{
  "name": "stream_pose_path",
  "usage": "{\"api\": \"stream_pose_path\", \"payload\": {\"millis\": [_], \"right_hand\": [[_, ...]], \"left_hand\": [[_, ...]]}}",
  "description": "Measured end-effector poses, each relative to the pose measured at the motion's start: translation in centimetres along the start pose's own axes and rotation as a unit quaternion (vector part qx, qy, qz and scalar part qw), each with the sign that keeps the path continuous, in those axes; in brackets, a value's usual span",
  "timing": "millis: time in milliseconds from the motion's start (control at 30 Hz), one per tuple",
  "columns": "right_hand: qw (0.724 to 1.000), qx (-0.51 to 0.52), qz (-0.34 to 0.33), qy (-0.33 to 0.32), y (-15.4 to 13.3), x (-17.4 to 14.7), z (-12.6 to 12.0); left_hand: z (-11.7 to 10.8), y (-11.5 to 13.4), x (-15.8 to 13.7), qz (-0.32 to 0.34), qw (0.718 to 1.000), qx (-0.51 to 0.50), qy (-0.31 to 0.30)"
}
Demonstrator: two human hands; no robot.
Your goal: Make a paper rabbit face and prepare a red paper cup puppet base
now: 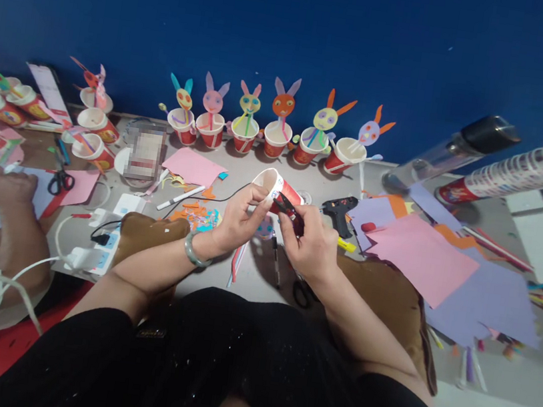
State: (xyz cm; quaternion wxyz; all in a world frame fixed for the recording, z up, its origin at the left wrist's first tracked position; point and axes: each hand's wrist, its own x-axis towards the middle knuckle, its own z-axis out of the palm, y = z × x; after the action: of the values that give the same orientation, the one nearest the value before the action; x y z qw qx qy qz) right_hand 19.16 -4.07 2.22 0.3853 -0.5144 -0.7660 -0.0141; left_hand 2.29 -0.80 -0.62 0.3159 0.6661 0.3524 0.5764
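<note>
A red and white paper cup (267, 181) lies tilted on its side in the air, its mouth towards the upper left. My left hand (239, 220) is closed on its rim, thumb and fingers pinching the edge. In my right hand (313, 244) is a black-and-red hand tool (292, 214), its tip against the cup near my left fingertips. My fingers cover much of it, so its exact kind is unclear. Below my hands lie a pen (275, 258), several straws (236, 265) and black-handled scissors (302, 293). A small paper face (265, 227) is partly hidden between my hands.
Finished-looking rabbit cups, one a red cup (277, 142), line the blue wall. A black glue gun (338, 214) and pink paper (423, 255) lie right. Left are orange scraps (192, 214), a power strip (92, 259) with cords, and another person's hands (12, 184) holding a marker.
</note>
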Motion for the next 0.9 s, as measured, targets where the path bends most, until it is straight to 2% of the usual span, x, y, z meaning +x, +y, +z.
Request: {"api": "stream_pose_path", "payload": {"millis": [267, 433, 900], "right_hand": [[0.996, -0.079, -0.038, 0.033, -0.3, -0.2, 0.0], [0.992, -0.114, -0.04, 0.023, -0.4, -0.3, -0.1], [0.998, -0.064, -0.022, 0.004, -0.5, -0.4, -0.4]], "left_hand": [[0.5, -1.0, -0.4, 0.054, 0.998, 0.013, 0.034], [0.8, -0.8, -0.7, 0.021, 0.999, -0.017, 0.039], [1.2, 0.0, -0.6, -0.011, 0.997, -0.051, 0.054]]}}
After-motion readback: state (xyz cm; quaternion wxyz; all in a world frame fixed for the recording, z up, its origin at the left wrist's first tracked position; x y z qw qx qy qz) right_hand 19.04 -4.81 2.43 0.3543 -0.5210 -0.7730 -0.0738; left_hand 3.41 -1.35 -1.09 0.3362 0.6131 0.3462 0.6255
